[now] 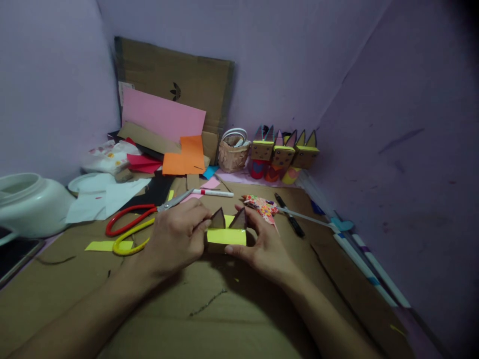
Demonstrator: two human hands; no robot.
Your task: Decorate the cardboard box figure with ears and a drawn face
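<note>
Between both hands, above the cardboard sheet, is a small cardboard box head (226, 237) with a bright yellow top and two pointed brown ears. My left hand (181, 232) is closed at its left side, thumb and fingertips pinched by the left ear (218, 218). My right hand (264, 244) grips the box's right side, thumb at the front lower edge and fingers behind the right ear (239, 219). Just left of my left hand lie scissors (130, 229) with red and yellow handles. The underside of the box is hidden.
Three finished-looking animal figures (283, 155) stand at the back, beside a small woven basket (234, 152). Orange paper (185, 159) and pink paper (162, 114) lean at back left. A white pot (35, 207) stands left. A black pen (290, 214) and patterned piece (261, 205) lie right.
</note>
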